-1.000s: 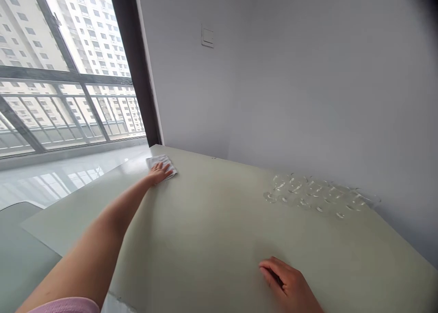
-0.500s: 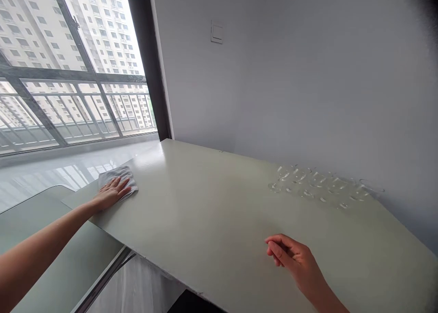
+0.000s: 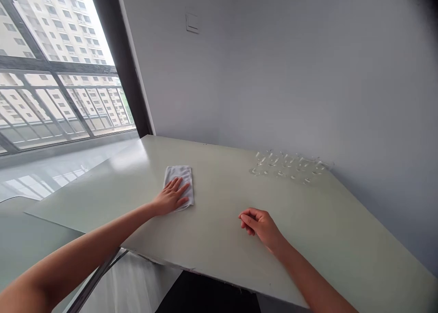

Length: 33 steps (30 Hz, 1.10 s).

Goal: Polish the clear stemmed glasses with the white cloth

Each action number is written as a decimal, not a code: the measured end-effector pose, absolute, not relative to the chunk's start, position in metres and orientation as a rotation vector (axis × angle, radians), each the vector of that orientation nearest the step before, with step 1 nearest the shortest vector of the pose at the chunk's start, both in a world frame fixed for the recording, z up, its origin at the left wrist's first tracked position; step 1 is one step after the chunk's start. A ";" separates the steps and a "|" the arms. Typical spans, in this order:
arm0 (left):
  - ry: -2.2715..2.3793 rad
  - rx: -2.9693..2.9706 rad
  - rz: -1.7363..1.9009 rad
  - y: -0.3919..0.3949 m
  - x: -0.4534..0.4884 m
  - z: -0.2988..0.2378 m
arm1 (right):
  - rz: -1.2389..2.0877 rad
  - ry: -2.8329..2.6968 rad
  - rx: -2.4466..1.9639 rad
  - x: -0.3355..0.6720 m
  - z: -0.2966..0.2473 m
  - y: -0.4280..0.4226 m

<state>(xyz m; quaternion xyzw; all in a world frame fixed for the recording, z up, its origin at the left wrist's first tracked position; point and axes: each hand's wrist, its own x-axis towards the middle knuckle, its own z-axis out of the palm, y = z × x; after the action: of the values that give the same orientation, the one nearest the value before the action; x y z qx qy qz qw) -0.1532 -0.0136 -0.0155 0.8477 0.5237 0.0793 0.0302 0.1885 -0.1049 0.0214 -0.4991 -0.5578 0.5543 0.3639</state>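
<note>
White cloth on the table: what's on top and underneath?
The left hand lies spread on the cloth. The tabletop is beneath, but the covered patch can't be seen.

Cloth (image 3: 179, 171) partly hid by L hand (image 3: 170, 199); R forearm (image 3: 304, 272) cut @ btm; glasses (image 3: 288, 163) blurry.

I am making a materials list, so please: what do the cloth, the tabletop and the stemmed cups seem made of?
Cloth: probably matte fabric, softly creased.
Tabletop: smooth, glossy, perhaps coated board or glass; bright glare shows.
Stemmed cups: clear, shiny, likely glass, possibly plastic; the tabletop shows through.
</note>
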 end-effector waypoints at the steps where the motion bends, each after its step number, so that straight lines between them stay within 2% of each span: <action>1: 1.568 2.623 0.253 -0.010 -0.132 -0.016 | 1.410 -1.448 -1.288 0.185 0.022 -0.104; 4: 1.390 2.642 0.326 -0.011 -0.068 -0.018 | 1.232 -1.507 -1.307 0.175 0.022 -0.094; 7: 1.230 2.599 0.482 -0.024 -0.012 -0.022 | 0.865 -1.559 -1.296 0.166 0.020 -0.073; 11: 1.205 2.274 1.033 -0.037 0.019 -0.019 | 0.532 -1.733 -1.351 0.157 0.004 -0.047; 14: 1.378 1.891 1.478 -0.028 0.005 -0.010 | 0.488 -2.074 -1.414 0.149 -0.012 -0.042; 16: 1.451 1.715 1.598 -0.019 -0.009 -0.004 | 0.447 -2.308 -1.419 0.145 -0.018 -0.044; 19: 1.499 1.550 1.618 -0.010 -0.023 0.000 | 0.347 -2.530 -1.443 0.149 -0.020 -0.044; 24: 1.504 1.522 1.501 -0.012 -0.026 -0.008 | 0.293 -2.502 -1.575 0.201 -0.017 -0.038; 33: 1.543 1.446 1.309 -0.012 -0.027 -0.009 | 0.093 -2.053 -2.341 0.391 -0.018 -0.062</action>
<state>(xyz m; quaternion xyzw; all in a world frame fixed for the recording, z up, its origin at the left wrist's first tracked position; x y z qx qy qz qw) -0.0266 -0.0116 -0.0091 0.5506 0.5875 0.4985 0.3212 0.3906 -0.0618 -0.0182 -0.7514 -0.6590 0.0297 0.0130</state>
